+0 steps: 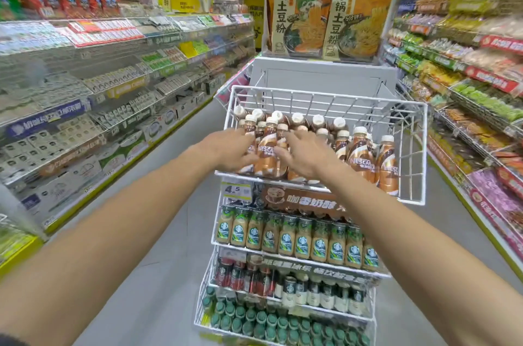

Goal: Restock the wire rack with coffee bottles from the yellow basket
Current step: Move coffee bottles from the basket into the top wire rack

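Observation:
The white wire rack (418, 153) stands in the aisle, its top tier holding several brown Nescafe coffee bottles (359, 158) with white caps. Both my hands reach into the left front of that tier. My left hand (226, 148) curls around a bottle at the front left corner, thumb above and fingers below. My right hand (307, 154) wraps its fingers and thumb around a neighbouring bottle, with another front bottle (267, 160) standing between the two hands. The right back part of the tier is bare wire. The yellow basket is out of view.
Lower tiers carry green-labelled Starbucks bottles (302, 238), dark cans and bottles (254, 275), and green-capped bottles (271, 323). A price tag (236, 190) hangs under the top tier. Two noodle packs (359, 19) sit above the rack. Stocked shelves line both sides of the grey aisle.

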The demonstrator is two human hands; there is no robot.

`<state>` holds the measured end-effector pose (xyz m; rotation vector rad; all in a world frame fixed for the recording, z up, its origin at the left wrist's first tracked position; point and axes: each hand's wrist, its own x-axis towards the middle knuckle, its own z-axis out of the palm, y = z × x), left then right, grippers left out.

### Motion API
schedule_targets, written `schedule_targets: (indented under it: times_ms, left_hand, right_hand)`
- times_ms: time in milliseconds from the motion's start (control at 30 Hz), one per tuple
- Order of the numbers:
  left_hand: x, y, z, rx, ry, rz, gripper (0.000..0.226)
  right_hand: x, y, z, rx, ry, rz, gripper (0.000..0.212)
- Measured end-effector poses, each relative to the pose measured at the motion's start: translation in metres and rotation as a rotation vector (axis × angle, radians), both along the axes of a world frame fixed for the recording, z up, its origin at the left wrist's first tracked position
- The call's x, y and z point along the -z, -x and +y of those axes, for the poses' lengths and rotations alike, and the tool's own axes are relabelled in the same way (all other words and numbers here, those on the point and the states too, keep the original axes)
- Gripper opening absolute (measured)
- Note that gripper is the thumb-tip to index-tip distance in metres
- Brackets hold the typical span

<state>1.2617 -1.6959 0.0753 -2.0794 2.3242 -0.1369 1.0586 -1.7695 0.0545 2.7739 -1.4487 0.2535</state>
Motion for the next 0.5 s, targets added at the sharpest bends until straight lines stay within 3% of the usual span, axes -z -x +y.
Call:
schedule_targets:
  times_ms: [100, 267, 500]
  left_hand:
    - [0.012, 0.023, 0.023, 0.074, 0.01, 0.004, 0.048]
    - [0.08, 0.043, 0.059, 0.178, 0.055, 0.141, 0.043]
    - [0.235, 0.051, 0.112, 0.07, -0.257, 0.215, 0.041]
  right_hand:
    - [0.009, 0.022, 0.033, -0.005, 0.018, 0.069, 0.078]
    - [0.063, 0.05, 0.077, -0.003, 0.026, -0.007, 0.07]
    - [0.22, 0.077, 0.127, -0.06, -0.206, 0.061, 0.065]
